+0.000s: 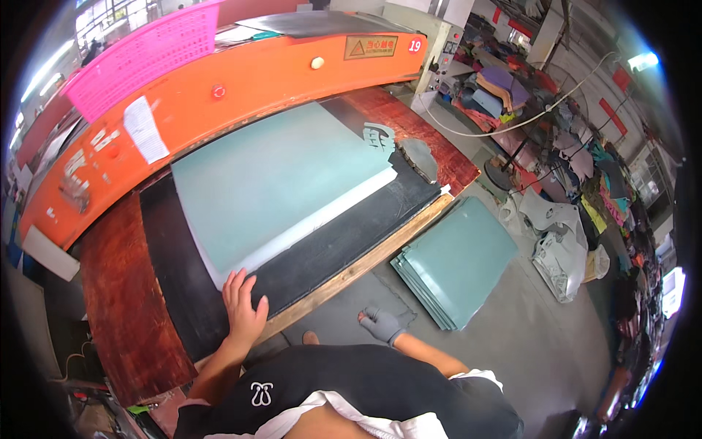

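Note:
A large pale green sheet (278,175) lies on the black pad of the machine bed, with a white layer (314,219) showing along its near edge. My bare left hand (245,304) is open, its fingertips at the sheet's near left corner and its palm over the black pad (307,274). Nothing is gripped in it. My right hand (380,323), in a grey glove with bare fingertips, hangs low in front of the bed. Its fingers are loosely bent, and I see nothing in them. Right of it, a stack of green sheets (461,256) sits low by the bed.
An orange machine beam (278,73) spans the far side, with a pink basket (146,55) on top. A wooden strip (351,267) edges the bed. Cut sheet scraps (559,249) lie at the right, before heaped coloured material (504,88). A pale cable (512,130) hangs across.

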The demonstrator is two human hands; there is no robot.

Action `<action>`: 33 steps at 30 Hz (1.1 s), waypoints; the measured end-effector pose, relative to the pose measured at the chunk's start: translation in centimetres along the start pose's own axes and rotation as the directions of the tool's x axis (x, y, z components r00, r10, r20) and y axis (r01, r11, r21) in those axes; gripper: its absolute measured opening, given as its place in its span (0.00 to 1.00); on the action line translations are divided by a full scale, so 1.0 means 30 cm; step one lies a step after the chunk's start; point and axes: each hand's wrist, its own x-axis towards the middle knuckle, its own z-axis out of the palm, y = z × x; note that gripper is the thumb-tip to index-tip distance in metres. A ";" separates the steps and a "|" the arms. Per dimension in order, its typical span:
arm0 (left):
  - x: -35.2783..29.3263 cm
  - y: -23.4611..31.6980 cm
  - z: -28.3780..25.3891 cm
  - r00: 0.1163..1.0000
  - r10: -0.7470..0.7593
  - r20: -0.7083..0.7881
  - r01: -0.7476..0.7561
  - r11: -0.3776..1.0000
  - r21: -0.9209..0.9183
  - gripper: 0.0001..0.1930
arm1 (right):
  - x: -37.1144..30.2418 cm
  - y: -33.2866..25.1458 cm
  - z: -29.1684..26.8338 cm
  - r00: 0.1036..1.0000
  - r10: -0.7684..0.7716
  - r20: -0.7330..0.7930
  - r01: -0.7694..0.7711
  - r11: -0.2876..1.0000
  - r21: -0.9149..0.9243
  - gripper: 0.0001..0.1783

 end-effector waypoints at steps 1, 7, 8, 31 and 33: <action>0.064 -0.008 0.036 0.999 0.018 0.040 -0.017 0.999 -0.032 0.24 | 0.033 -0.035 -0.059 0.995 -0.101 0.006 0.101 0.994 0.042 0.14; 0.363 -0.023 0.264 0.955 0.117 0.271 -0.091 0.990 -0.107 0.20 | 0.157 -0.045 -0.318 0.904 0.058 -0.424 0.093 0.940 0.328 0.10; 0.413 -0.019 0.307 0.945 0.122 0.303 -0.069 0.981 -0.180 0.19 | 0.174 -0.033 -0.351 0.877 0.143 -0.458 0.076 0.901 0.426 0.11; 1.516 0.262 1.540 0.595 -0.764 0.250 0.675 0.643 0.362 0.40 | 0.762 0.319 -1.012 0.697 -0.633 -0.337 0.505 0.767 -0.395 0.09; 1.527 0.222 1.587 0.532 -0.812 0.240 0.691 0.580 0.431 0.40 | 0.768 0.332 -1.017 0.691 -0.646 -0.324 0.545 0.761 -0.353 0.09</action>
